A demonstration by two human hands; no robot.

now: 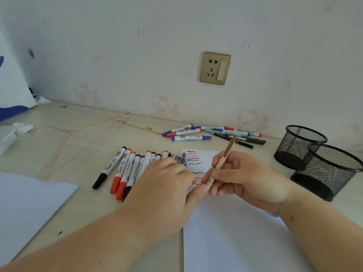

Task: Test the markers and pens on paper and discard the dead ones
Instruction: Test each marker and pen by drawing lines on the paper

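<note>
Over paper (235, 232), both hands on pen (220, 163)

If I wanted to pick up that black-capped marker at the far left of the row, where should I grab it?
Grip the black-capped white marker at its white mid-barrel, coming from above or its left: that side is bare desk, while the red-capped marker lies close on its right.

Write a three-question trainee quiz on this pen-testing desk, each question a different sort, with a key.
1. True or false: the right hand holds a brown pen.
2. The squiggles on the test sheet are: A) black and red, B) green and blue, C) only purple.
3. How many mesh cups stand at the right?

Key: 1 true; 2 A; 3 two.
</note>
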